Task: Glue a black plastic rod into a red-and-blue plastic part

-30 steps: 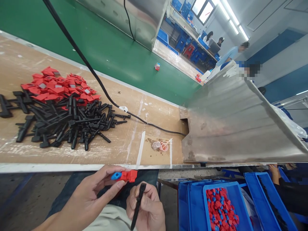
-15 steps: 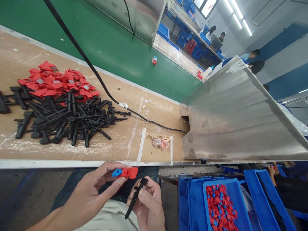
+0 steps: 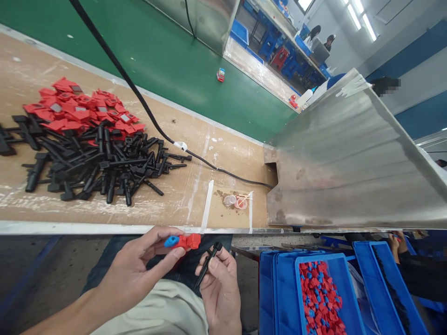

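Observation:
My left hand [image 3: 139, 265] pinches a red and blue plastic piece [image 3: 186, 241] between thumb and fingers, just off the table's front edge. To its right, my right hand [image 3: 221, 284] is closed on a black rod-shaped part [image 3: 208, 265], which slants with its wider head up. The two held pieces are close together but apart. On the brown table [image 3: 174, 195] at the left lies a pile of black parts [image 3: 104, 163], with a heap of red pieces [image 3: 77, 109] behind it.
A black cable [image 3: 139, 95] crosses the table. Small clear cups [image 3: 240, 202] with sticks stand between white tape strips. A metal panel [image 3: 349, 163] rises at right. Below it are blue bins [image 3: 352, 293], one holding red and blue pieces. Another person's hand [image 3: 396, 244] shows at far right.
The black part in my right hand has turned and moved slightly up and right, nearer the height of the red and blue piece. The whole view has shifted a little.

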Demonstrator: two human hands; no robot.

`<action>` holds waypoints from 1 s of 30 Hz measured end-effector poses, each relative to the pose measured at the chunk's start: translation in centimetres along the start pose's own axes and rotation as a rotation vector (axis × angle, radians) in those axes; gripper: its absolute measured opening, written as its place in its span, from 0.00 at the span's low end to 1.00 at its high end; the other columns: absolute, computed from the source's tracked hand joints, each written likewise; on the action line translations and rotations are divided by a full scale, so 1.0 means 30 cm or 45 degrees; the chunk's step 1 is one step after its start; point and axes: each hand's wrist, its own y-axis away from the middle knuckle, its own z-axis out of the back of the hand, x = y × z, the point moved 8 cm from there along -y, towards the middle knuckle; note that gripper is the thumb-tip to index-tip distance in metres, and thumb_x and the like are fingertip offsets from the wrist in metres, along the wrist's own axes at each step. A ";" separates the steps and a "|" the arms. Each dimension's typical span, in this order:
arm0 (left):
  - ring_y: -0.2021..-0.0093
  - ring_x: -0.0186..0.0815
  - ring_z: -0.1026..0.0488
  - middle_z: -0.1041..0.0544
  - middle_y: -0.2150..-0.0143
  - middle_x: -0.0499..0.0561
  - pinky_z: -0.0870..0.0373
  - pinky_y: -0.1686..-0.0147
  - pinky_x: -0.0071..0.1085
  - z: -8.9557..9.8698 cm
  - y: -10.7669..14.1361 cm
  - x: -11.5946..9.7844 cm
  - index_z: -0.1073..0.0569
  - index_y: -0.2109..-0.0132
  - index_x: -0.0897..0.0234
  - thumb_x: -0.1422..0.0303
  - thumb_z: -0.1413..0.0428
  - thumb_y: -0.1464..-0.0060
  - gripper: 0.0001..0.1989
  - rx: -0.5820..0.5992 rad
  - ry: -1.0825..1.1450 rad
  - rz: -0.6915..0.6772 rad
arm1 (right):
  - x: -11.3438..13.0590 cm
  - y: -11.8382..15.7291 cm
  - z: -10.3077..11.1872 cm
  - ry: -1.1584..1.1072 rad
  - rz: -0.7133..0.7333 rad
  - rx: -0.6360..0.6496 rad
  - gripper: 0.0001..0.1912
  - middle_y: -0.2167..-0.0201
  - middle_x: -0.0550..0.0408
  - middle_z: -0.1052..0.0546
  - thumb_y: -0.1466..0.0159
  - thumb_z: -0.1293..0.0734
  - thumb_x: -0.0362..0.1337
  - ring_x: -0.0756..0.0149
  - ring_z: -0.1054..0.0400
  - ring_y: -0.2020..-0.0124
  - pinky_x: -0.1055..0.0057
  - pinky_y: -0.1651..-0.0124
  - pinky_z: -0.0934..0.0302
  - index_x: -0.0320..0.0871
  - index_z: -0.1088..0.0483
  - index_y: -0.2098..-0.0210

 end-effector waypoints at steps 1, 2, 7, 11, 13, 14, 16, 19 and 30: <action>0.61 0.39 0.13 0.13 0.56 0.51 0.17 0.57 0.21 0.000 -0.001 0.001 0.16 0.52 0.57 0.51 0.30 0.41 0.17 0.004 0.000 -0.014 | -0.001 0.000 0.003 -0.004 0.001 -0.010 0.28 0.74 0.54 0.17 0.61 0.08 0.45 0.73 0.24 0.76 0.84 0.75 0.33 0.39 0.19 0.69; 0.62 0.38 0.13 0.13 0.56 0.50 0.18 0.57 0.19 -0.004 -0.002 -0.004 0.16 0.52 0.56 0.52 0.30 0.41 0.16 0.010 0.001 -0.030 | -0.002 0.000 0.004 -0.005 0.005 -0.013 0.28 0.74 0.54 0.17 0.60 0.08 0.45 0.73 0.24 0.76 0.84 0.75 0.33 0.39 0.19 0.69; 0.65 0.33 0.14 0.14 0.61 0.47 0.20 0.59 0.15 -0.024 -0.016 -0.081 0.15 0.56 0.55 0.59 0.31 0.40 0.09 0.004 -0.004 -0.109 | 0.013 0.004 0.013 0.056 0.100 -0.005 0.26 0.72 0.52 0.17 0.58 0.09 0.46 0.70 0.23 0.75 0.82 0.76 0.34 0.40 0.20 0.68; 0.68 0.36 0.15 0.15 0.65 0.49 0.17 0.64 0.20 -0.016 -0.021 -0.172 0.15 0.60 0.58 0.66 0.33 0.46 0.06 -0.061 -0.080 -0.223 | 0.037 0.012 0.010 0.148 0.213 0.031 0.25 0.73 0.52 0.18 0.54 0.10 0.46 0.73 0.27 0.76 0.82 0.75 0.33 0.40 0.21 0.68; 0.70 0.36 0.16 0.16 0.68 0.48 0.17 0.69 0.22 -0.011 -0.014 -0.210 0.15 0.61 0.58 0.68 0.35 0.46 0.05 -0.066 -0.118 -0.333 | 0.051 0.019 -0.006 0.216 0.292 0.098 0.24 0.75 0.53 0.20 0.50 0.12 0.48 0.74 0.30 0.78 0.82 0.76 0.35 0.40 0.23 0.69; 0.70 0.35 0.17 0.17 0.68 0.47 0.18 0.70 0.21 -0.011 -0.008 -0.222 0.15 0.60 0.58 0.70 0.35 0.45 0.06 -0.058 -0.136 -0.388 | 0.057 0.023 -0.015 0.254 0.336 0.138 0.24 0.77 0.54 0.21 0.49 0.13 0.49 0.75 0.31 0.79 0.82 0.77 0.37 0.39 0.24 0.69; 0.69 0.33 0.19 0.17 0.67 0.46 0.20 0.68 0.20 -0.011 0.006 -0.230 0.15 0.55 0.55 0.73 0.36 0.42 0.10 -0.036 -0.168 -0.495 | 0.060 0.032 -0.027 0.320 0.407 0.209 0.24 0.79 0.56 0.24 0.46 0.14 0.50 0.74 0.33 0.81 0.82 0.79 0.41 0.40 0.24 0.68; 0.65 0.32 0.20 0.18 0.63 0.45 0.21 0.62 0.20 -0.013 0.025 -0.208 0.17 0.50 0.49 0.75 0.37 0.39 0.15 -0.008 -0.130 -0.528 | 0.046 0.043 -0.020 0.334 0.432 0.240 0.24 0.80 0.58 0.26 0.46 0.16 0.52 0.73 0.34 0.83 0.80 0.81 0.44 0.40 0.24 0.66; 0.66 0.35 0.23 0.19 0.63 0.47 0.21 0.63 0.23 -0.039 0.077 -0.173 0.16 0.63 0.53 0.37 0.25 0.57 0.27 -0.307 0.272 0.221 | 0.046 0.086 -0.023 0.305 0.246 0.118 0.29 0.78 0.58 0.25 0.53 0.13 0.53 0.72 0.31 0.81 0.80 0.79 0.42 0.41 0.24 0.67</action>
